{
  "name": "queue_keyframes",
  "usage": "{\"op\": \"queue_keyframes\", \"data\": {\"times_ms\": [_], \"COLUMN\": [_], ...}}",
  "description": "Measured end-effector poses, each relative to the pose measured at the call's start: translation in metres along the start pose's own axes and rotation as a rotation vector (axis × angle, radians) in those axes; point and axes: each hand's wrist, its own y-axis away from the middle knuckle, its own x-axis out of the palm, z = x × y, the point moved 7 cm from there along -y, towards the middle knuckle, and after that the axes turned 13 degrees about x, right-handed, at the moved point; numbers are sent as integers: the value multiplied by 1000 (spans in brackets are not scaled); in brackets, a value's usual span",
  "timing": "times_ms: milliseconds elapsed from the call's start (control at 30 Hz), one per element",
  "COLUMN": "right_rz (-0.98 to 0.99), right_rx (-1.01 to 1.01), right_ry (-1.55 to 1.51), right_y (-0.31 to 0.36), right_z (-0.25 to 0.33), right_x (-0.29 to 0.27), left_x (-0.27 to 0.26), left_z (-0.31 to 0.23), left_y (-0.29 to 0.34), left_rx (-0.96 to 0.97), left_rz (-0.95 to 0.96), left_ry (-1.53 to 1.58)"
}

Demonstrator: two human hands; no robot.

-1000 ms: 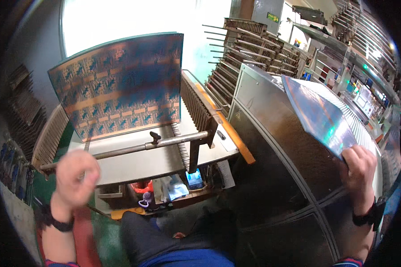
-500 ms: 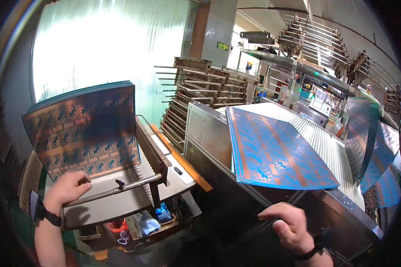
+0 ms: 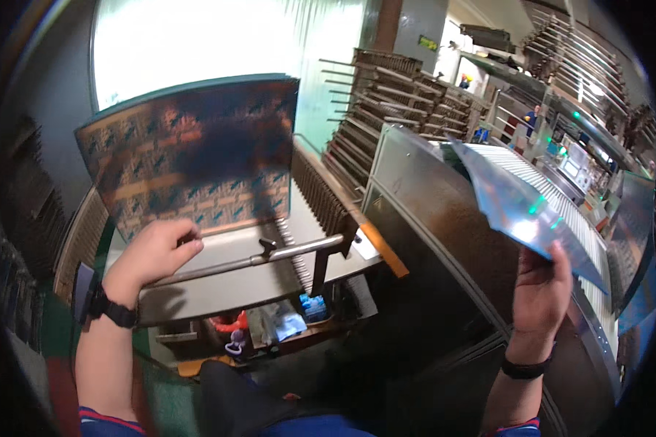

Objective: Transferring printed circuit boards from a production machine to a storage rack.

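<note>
At the near edge of a blue-and-copper circuit board panel, my right hand is closed, its thumb beside the edge and the other fingers partly hidden. The panel tilts up and bends over the white-roller conveyor at right. My left hand hangs just above the metal bar of the rack at left, holding nothing, with thumb and loosely curled fingers apart. Behind it, a stack of copper-patterned circuit board panels stands upright in the rack. The metal bar crosses in front of that stack.
The ribbed conveyor runs away at right, with further panels standing at its far side. Slotted metal racks are piled behind. An orange edge strip juts out mid-view. Below the rack, a shelf holds a blue packet.
My right hand has risen and taken hold of the panel on the conveyor, lifting its near edge. The view has swung left, and my left hand stays by the bar.
</note>
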Motion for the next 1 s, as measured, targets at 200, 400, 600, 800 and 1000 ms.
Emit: {"op": "queue_keyframes", "data": {"times_ms": [200, 400, 600, 800, 1000], "right_rz": [217, 273, 197, 598, 640], "right_rx": [-49, -29, 11, -106, -30], "right_ry": [-9, -79, -93, -37, 8], "right_y": [12, -14, -39, -12, -21], "right_z": [14, 18, 21, 2, 5], "right_x": [45, 32, 22, 63, 85], "left_x": [-3, -40, -136, -203, -182], "left_z": [3, -19, -54, -60, -24], "left_y": [7, 3, 2, -6, -7], "left_rx": [-20, 73, 320, 331, 145], "left_rz": [6, -434, -887, -1058, -768], "left_ry": [-6, 8, 202, -109, 821]}}
